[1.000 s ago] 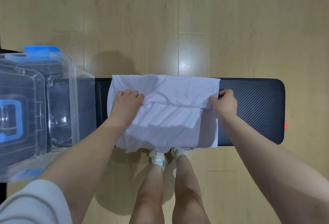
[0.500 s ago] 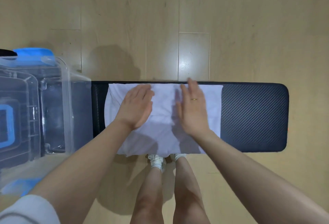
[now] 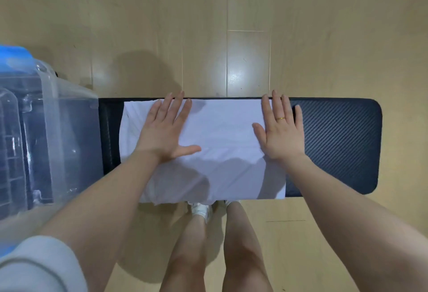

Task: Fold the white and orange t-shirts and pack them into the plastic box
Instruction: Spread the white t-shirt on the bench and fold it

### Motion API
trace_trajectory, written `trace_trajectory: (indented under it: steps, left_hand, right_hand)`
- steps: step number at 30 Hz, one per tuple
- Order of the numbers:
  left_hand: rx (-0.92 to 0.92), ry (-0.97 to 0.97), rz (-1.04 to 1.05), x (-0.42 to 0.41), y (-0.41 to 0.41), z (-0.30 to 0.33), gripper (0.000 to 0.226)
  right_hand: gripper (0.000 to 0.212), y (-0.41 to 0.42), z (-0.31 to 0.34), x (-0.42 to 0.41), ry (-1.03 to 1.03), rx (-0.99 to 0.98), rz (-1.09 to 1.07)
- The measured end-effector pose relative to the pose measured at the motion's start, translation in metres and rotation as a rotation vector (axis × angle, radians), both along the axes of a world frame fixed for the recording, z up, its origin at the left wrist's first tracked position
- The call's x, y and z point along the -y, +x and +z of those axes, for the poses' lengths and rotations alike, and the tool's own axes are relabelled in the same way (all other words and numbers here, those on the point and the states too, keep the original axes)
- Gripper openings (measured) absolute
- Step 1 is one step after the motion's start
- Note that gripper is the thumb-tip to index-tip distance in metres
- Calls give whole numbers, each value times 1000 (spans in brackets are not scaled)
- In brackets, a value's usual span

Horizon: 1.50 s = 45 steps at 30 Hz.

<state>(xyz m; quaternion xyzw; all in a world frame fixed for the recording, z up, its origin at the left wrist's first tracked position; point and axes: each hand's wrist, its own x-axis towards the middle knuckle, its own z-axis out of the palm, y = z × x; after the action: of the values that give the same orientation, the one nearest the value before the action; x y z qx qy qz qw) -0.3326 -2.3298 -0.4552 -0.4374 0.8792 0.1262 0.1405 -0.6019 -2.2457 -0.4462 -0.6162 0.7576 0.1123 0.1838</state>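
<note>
White t-shirt [image 3: 222, 143] lies folded into a rough rectangle on a dark padded bench [image 3: 335, 148]. It covers the bench from far edge to near edge; the near hem hangs slightly over the near edge, rumpled at its left corner. Bare bench surface shows to the right of the shirt, and a narrow strip shows to its left.

Left hand [image 3: 164, 134]: flat, palm down, fingers spread, thumb out to the right. It presses on the left part of the shirt; fingertips reach the far edge of the bench. It grips nothing.

Right hand [image 3: 281, 134]: flat, palm down, fingers extended and close together, pressing along the right edge of the shirt. The little finger lies on bare bench just beside the cloth. A ring [image 3: 280, 118] is on one finger. It grips nothing.

Clear plastic box [image 3: 46, 134] with blue fittings stands at the left end of the bench, just beside the shirt but not touching it. Contents cannot be made out through the glare.

Wood floor [image 3: 208, 25] lies beyond; the person's legs and white shoes [image 3: 201, 210] are below the near edge.
</note>
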Motion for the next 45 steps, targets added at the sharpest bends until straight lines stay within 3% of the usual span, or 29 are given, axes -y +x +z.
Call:
trace_trajectory:
  steps: [4, 8, 13, 17, 19, 23, 25, 27, 30, 35, 40, 43, 45]
  left_hand:
    - [21, 3, 94, -17, -7, 19, 99]
    - [-124, 44, 298, -54, -4, 41, 72]
    - [-186, 120, 497, -124, 16, 39, 60]
    - [-320, -51, 635, -201, 24, 44, 26]
    - [-430, 58, 774, -231, 23, 44, 17]
    - [-462, 414, 1205, -255, 21, 12, 39]
    - [-685, 577, 1507, -255, 18, -10, 54]
    - [-967, 623, 1647, -250, 19, -35, 67]
    - [-1233, 587, 1607, -244, 27, -68, 84]
    - [-1579, 567, 1513, -227, 33, -101, 77]
    - [-1721, 690, 1430, -219, 30, -101, 56]
    - [-1791, 713, 1400, -223, 32, -89, 37]
    - [-1848, 734, 1378, -228, 35, -80, 33]
  right_hand:
    - [72, -1, 21, -17, 100, 67, -100]
    - [59, 4, 42, -52, 23, 215, -198]
    - [46, 9, 46, -103, -18, 322, -239]
    - [30, 21, 40, -147, -235, 331, -211]
    - [17, 29, 39, -168, -283, 373, -288]
    - [29, 41, 14, -204, -187, 434, -472]
    - [28, 40, -11, -218, -116, 343, -442]
    - [34, 39, -38, -227, -68, 411, -547]
    - [62, 43, -66, -227, -101, 855, -793]
    - [56, 62, -85, -219, -351, 1291, -871]
    - [56, 72, -93, -211, -501, 1411, -988]
    - [34, 75, -85, -210, -498, 1408, -969]
    - [32, 76, -77, -211, -475, 1410, -949]
